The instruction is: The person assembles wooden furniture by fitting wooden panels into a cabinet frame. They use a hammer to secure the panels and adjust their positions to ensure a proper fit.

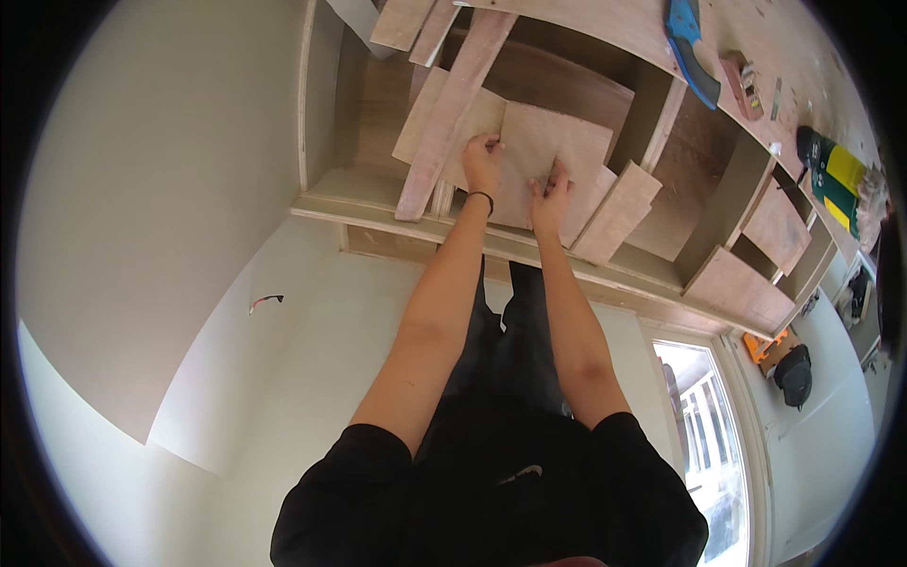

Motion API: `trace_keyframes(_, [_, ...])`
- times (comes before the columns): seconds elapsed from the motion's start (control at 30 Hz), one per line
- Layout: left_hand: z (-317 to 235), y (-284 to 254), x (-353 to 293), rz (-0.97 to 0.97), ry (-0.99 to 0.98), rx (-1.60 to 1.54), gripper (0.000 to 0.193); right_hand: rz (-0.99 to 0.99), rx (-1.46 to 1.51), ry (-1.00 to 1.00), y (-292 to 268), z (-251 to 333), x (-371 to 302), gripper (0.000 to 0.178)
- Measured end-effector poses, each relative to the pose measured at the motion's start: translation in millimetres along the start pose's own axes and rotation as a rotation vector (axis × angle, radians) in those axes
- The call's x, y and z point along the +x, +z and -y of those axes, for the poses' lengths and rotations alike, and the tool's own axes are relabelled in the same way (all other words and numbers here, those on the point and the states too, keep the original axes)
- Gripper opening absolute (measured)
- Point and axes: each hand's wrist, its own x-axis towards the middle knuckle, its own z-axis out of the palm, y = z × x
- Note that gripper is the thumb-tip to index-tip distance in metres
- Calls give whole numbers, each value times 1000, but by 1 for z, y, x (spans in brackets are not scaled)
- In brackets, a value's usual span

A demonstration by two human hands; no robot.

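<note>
A square plywood panel [539, 142] lies over an open wooden cabinet frame. My left hand [483, 165], with a dark band at the wrist, is at the panel's left edge, where it meets another plywood piece; its fingers are curled together. On the panel's lower right part rests my right hand [552, 200], its fingers bent inward around something too small or hidden to name. A long wooden strip [460, 109] crosses the frame just left of my left hand. Right of my right hand, short plywood boards [619, 213] lie across the frame's front rail.
A blue-handled saw [693, 52], a wooden hand plane [742, 85] and a green-yellow tool [839, 175] lie on the worktop at the far right. More plywood pieces [742, 288] lean in the right compartments. A pale wall panel [189, 170] stands at left; a glazed door [704, 425] is lower right.
</note>
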Motion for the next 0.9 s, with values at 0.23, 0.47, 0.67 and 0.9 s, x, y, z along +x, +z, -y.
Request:
trace_keyframes(0.23, [8,7,-7,-115,130,13,21,-15,-21,-2,2,-13,-2,66])
trace_keyframes(0.47, [19,7,0,-70,157,61,22,-87,-95,-89,8,-19,-1,70])
trace_keyframes(0.67, [-7,9,-16,40,117,184,44,-98,-104,21,2,2,-3,60])
trace_keyframes(0.9, [-3,20,-48,3,58,426,68,-214,-20,43,-70,46,31,38])
